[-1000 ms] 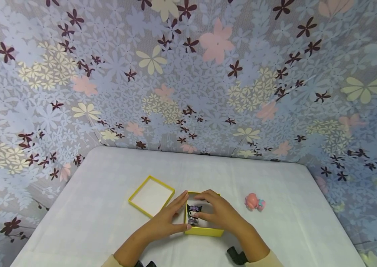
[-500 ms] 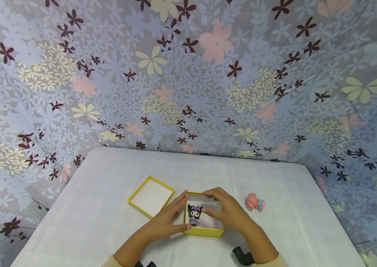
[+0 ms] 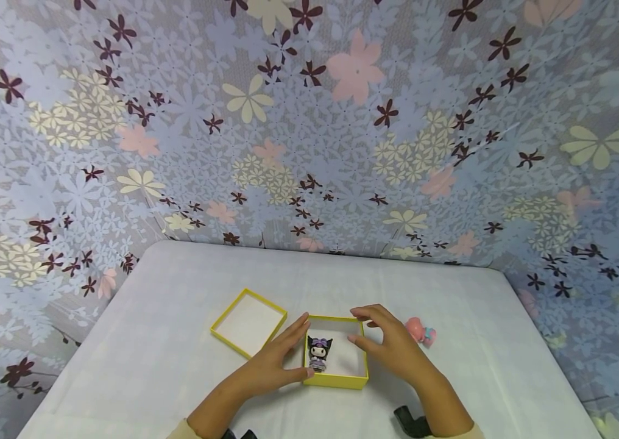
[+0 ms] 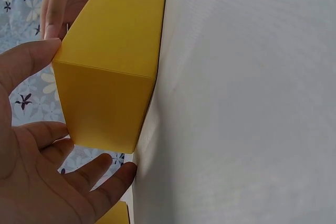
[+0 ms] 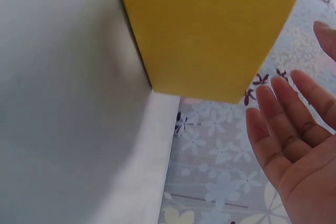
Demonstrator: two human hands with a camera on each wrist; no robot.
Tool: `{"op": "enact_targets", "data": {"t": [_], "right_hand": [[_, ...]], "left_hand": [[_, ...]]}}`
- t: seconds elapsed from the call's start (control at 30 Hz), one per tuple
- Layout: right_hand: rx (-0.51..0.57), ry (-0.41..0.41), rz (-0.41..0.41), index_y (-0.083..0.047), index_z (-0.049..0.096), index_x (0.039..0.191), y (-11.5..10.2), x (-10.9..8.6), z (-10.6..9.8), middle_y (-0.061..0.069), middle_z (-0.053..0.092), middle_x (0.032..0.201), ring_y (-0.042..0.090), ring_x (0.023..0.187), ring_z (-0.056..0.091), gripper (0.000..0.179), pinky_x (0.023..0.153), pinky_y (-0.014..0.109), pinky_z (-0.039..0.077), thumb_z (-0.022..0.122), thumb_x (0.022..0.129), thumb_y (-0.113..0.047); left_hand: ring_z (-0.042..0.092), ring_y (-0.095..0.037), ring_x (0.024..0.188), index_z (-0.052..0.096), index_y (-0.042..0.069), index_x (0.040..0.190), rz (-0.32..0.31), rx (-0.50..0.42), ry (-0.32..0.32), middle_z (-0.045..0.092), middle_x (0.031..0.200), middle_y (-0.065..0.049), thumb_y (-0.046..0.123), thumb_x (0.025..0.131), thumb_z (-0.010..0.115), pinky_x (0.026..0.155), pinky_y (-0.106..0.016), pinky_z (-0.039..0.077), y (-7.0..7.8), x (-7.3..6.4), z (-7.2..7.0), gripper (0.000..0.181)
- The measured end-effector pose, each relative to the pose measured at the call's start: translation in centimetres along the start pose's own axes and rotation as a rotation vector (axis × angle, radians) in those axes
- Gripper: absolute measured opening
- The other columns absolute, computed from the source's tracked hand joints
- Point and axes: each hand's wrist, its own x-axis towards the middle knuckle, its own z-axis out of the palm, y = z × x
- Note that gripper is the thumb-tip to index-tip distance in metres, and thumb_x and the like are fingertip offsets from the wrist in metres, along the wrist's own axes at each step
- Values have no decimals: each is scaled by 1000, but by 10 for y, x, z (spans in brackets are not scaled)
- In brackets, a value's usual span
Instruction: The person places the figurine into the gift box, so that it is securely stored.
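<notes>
A small figurine (image 3: 319,353) with a black hood and purple bow lies face up at the left inside a yellow box (image 3: 336,381) with a white interior. My left hand (image 3: 268,367) holds the box along its left side, thumb at the near corner and fingertips at the far one. In the left wrist view, the thumb and index finger touch the edge of the yellow box (image 4: 107,103). Beside the box's right wall is my right hand (image 3: 394,347), its fingers loosely bent with nothing between them. The right wrist view has that hand (image 5: 299,135) apart from the box (image 5: 210,35).
A yellow-rimmed box lid (image 3: 249,323) lies upturned at the left of the box. To the right, behind my right hand, is a pink and blue toy (image 3: 421,332), partly hidden. A white cloth (image 3: 178,292) covers the table; flower-patterned fabric (image 3: 309,152) hangs around it.
My right hand has let go of the figurine and moved right, out of the box to beyond its right wall. The figurine stays inside. My left hand has not moved.
</notes>
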Motion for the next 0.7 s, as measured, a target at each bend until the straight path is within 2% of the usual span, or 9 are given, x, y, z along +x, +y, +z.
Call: {"op": "enact_targets", "data": {"t": [0.33,0.7], "right_hand": [[-17,64,7,-27,59,135,11,-7,-11,-3,61,132,17,119,62,48,98,42,56,75,91,-36],[-31,113,156,-25,55,141,20,-14,-23,-2,55,139,26,129,56,56,103,59,51,77,91,-36]], "left_hand": [[10,-27,159,19,24,163,7,10,-8,4,172,15,54,91,69,125,-61,18,-2,0,0,93],[10,-26,159,17,28,163,10,8,-5,1,169,24,56,90,68,125,-62,18,-2,0,-1,94]]}}
